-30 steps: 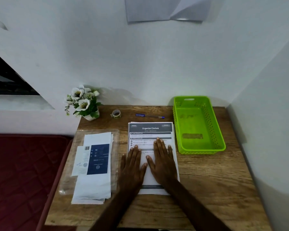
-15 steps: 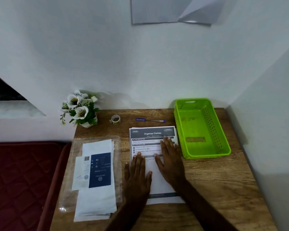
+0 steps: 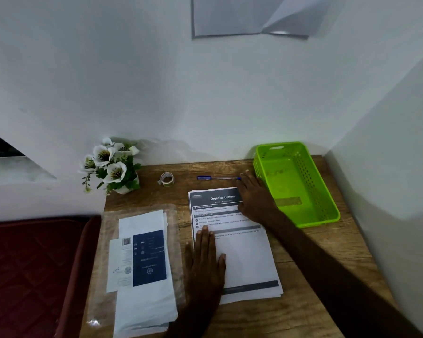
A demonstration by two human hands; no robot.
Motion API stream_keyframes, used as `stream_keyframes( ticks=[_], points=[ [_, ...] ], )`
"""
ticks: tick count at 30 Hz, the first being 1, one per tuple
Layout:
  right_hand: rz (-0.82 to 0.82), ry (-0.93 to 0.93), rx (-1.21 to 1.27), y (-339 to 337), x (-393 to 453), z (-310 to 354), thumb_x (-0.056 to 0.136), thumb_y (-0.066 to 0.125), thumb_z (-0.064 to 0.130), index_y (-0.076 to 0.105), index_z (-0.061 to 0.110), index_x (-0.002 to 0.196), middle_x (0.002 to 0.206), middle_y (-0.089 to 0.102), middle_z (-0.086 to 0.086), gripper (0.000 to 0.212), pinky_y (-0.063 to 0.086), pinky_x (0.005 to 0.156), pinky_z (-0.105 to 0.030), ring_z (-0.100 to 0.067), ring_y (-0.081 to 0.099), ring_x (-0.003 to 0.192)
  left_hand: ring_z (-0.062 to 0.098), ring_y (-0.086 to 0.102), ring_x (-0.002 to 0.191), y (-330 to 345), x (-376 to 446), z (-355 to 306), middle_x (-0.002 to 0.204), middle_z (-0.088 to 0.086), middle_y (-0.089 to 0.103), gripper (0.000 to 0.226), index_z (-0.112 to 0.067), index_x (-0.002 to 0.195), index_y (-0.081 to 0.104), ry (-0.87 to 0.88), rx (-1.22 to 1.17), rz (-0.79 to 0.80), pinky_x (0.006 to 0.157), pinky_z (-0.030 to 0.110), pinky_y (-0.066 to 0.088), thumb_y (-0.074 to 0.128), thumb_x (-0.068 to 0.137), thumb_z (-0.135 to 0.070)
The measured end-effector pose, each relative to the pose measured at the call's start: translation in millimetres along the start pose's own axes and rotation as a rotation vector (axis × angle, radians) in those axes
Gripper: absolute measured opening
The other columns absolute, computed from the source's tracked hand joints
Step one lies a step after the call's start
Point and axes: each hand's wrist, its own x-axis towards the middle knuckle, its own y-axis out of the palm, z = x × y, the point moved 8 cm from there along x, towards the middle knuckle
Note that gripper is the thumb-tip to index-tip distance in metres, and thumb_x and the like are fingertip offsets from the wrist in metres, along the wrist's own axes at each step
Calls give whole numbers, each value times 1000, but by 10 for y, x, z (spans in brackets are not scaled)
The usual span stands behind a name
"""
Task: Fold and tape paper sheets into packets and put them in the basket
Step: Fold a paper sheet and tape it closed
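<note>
Left hand (image 3: 206,261) flat, fingers straight, pinning paper stack (image 3: 242,254) mid-desk. Plastic sleeve of papers (image 3: 142,264) left. Right hand (image 3: 255,197) at stack's far right corner, fingers extended. One green basket (image 3: 327,211) right. Far: one pen (image 3: 213,178), tape roll (image 3: 167,179), flower pot (image 3: 112,164).

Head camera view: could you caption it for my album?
Left hand flat on printed paper stack; right hand at its far corner beside green plastic basket.

top sheet of the paper stack (image 3: 239,254) has "Organize Clothes" in its dark header, smaller lines below are too blurry to read
</note>
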Motion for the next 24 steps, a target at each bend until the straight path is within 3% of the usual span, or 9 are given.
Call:
stream_keyframes(
  ticks=[2, 8, 12, 17, 21, 24],
  points=[
    [14, -15, 24, -2, 21, 11, 80, 71, 23, 48, 1, 146, 157, 39, -21, 73, 27, 119, -55, -38, 27, 150, 23, 13, 158, 1, 4, 19, 171, 5, 15, 65, -15, 161, 27, 1, -3, 1, 123, 57, 24, 26, 105, -50],
    [16, -21, 32, 31, 50, 25, 81, 70, 25, 51, -2, 142, 152, 44, -23, 70, 29, 118, -56, -39, 33, 147, 22, 12, 158, -15, 2, 11, 171, 4, 15, 64, -15, 160, 27, 6, -9, -11, 123, 56, 24, 27, 105, -48],
    [81, -23, -7, 70, 94, 60, 90, 61, 32, 39, 1, 151, 161, 30, -19, 72, 18, 123, -54, -34, 18, 153, 21, 13, 158, -27, 1, 18, 171, 3, 15, 64, -14, 160, 29, 7, -11, -23, 123, 55, 21, 30, 105, -46],
    [114, -25, -74, 82, 131, 48, 92, 58, 36, 37, 4, 152, 164, 23, -17, 72, 13, 123, -55, -32, 12, 154, 21, 14, 158, -51, 9, -5, 171, 4, 17, 64, -15, 160, 29, 8, 6, -22, 124, 53, 17, 28, 105, -47],
    [87, -34, -102, 48, 119, 56, 90, 59, 30, 51, 3, 142, 158, 35, -18, 59, 15, 121, -59, -35, 19, 152, 19, 11, 158, -64, 2, -13, 171, 2, 14, 64, -15, 160, 28, 1, 12, -20, 126, 50, 13, 28, 105, -47],
    [9, -46, -120, -17, 88, 64, 81, 65, 21, 69, 1, 118, 140, 55, -21, 42, 29, 113, -64, -41, 42, 141, 19, 11, 158, -80, -9, -28, 171, 2, 14, 63, -15, 161, 26, 12, 6, -29, 127, 48, 10, 27, 106, -47]
  ],
)
